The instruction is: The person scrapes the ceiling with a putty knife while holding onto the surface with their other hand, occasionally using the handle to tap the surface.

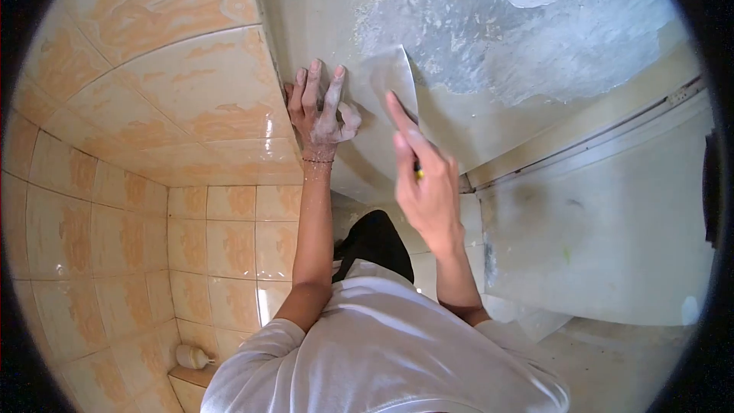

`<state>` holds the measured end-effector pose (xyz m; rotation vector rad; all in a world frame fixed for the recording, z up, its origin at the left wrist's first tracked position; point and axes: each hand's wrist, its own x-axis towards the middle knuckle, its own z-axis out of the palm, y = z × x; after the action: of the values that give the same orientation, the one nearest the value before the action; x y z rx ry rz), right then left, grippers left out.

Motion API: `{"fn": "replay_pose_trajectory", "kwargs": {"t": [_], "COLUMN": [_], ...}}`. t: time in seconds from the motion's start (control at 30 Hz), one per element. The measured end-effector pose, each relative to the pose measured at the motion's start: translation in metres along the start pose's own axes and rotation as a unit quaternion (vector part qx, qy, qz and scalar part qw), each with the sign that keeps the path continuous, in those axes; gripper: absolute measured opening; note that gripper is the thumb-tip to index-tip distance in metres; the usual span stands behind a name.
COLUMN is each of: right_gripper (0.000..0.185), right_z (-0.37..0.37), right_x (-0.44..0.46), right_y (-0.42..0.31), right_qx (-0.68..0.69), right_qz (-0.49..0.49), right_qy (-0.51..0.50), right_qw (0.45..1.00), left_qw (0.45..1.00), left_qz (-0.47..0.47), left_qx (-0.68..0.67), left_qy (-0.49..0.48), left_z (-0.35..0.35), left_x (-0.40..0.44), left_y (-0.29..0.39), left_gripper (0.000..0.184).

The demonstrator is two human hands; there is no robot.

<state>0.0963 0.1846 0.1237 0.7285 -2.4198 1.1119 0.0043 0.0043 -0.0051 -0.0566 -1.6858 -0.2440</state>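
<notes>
Left hand (pixel 319 111), pale with dust, reaches forward with fingers (pixel 334 95) spread and bent; right hand (pixel 430 191), slightly blurred, appears curled in a grip, index finger (pixel 399 111) extended.

We record a tiled room, likely a home bathroom, under repair. Items we note: glossy cream-and-orange patterned wall tiles (pixel 214 245), left side; a small ledge (pixel 191 375) bearing a pale container (pixel 193 356), lower left; a painted wall surface (pixel 459 134) with rough grey patching (pixel 566 57), upper right.
</notes>
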Motion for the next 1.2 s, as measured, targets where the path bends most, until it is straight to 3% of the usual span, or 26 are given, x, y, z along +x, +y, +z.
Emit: {"fn": "replay_pose_trajectory", "kwargs": {"t": [0.07,0.13,0.17,0.23,0.27,0.33,0.37,0.43,0.47,0.53,0.57,0.63,0.73,0.8,0.9,0.97,1.0,1.07,1.1,1.2], "right_gripper": [0.041,0.036,0.036,0.038,0.038,0.034,0.034,0.021,0.021,0.023,0.023,0.037,0.039,0.029,0.020,0.025,0.025,0.023,0.022,0.019], "right_z": [-0.017,-0.037,-0.042,-0.049,-0.056,-0.071,-0.071,-0.066,-0.062,-0.056,-0.052,-0.036,-0.034,-0.036,-0.044,-0.047,-0.043,-0.034,-0.023,0.019], "right_x": [-0.019,-0.030,-0.034,-0.039,-0.040,-0.038,-0.035,-0.022,-0.016,-0.004,0.000,0.011,0.030,0.043,0.057,0.059,0.059,0.058,0.061,0.079], "right_y": [0.007,0.009,0.010,0.013,0.016,0.023,0.029,0.046,0.056,0.072,0.069,0.049,0.037,0.038,0.024,-0.009,-0.016,-0.027,-0.019,0.023], "right_qx": [0.004,0.092,0.091,0.133,0.131,-0.015,-0.016,0.131,0.129,0.327,0.326,0.550,0.529,0.509,0.543,0.414,0.414,0.368,0.317,0.239], "right_qz": [0.036,0.161,0.162,0.194,0.196,0.185,0.189,0.130,0.134,-0.047,-0.048,-0.064,-0.028,-0.045,-0.126,-0.150,-0.151,-0.217,-0.264,-0.254], "right_qy": [-0.045,-0.011,-0.014,0.106,0.105,0.183,0.182,0.331,0.332,0.268,0.269,0.140,0.081,0.060,0.049,0.242,0.241,0.334,0.332,0.315], "right_qw": [0.998,0.983,0.982,0.966,0.966,0.965,0.965,0.925,0.925,0.905,0.905,0.821,0.844,0.858,0.829,0.865,0.865,0.840,0.848,0.883], "left_qw": [1.000,1.000,1.000,1.000,1.000,1.000,1.000,1.000,1.000,1.000,1.000,1.000,1.000,1.000,1.000,1.000,1.000,1.000,1.000,1.000], "left_qz": [-0.005,-0.010,-0.005,-0.003,-0.002,-0.003,-0.004,-0.006,-0.005,-0.003,-0.004,-0.005,-0.002,-0.003,0.003,0.003,0.003,0.004,0.006,0.004], "left_qx": [-0.003,-0.009,-0.006,-0.002,0.003,0.007,0.004,-0.002,-0.006,-0.014,-0.012,-0.009,-0.009,0.001,0.001,0.007,0.011,0.008,0.005,0.002], "left_qy": [-0.003,-0.006,-0.004,-0.005,-0.004,-0.007,-0.012,-0.021,-0.017,-0.012,-0.011,-0.010,-0.012,-0.015,-0.010,-0.012,-0.015,-0.009,-0.005,-0.006], "left_z": [-0.001,0.000,0.001,0.001,0.002,0.001,0.000,-0.001,-0.001,0.000,0.000,0.000,0.002,0.002,0.001,-0.001,0.000,0.001,0.001,0.000], "left_x": [-0.001,-0.001,-0.001,-0.001,-0.001,-0.001,-0.001,0.000,0.001,0.000,0.001,0.001,-0.001,-0.001,-0.001,-0.002,-0.001,-0.001,-0.001,0.001], "left_y": [0.000,0.001,0.000,0.000,0.000,0.000,0.000,0.000,0.000,0.002,0.002,0.000,-0.001,-0.001,-0.001,-0.001,-0.001,-0.001,-0.001,0.000], "left_gripper": [0.059,0.059,0.060,0.060,0.060,0.059,0.059,0.059,0.059,0.059,0.060,0.060,0.060,0.061,0.061,0.061,0.061,0.061,0.061,0.060]}}
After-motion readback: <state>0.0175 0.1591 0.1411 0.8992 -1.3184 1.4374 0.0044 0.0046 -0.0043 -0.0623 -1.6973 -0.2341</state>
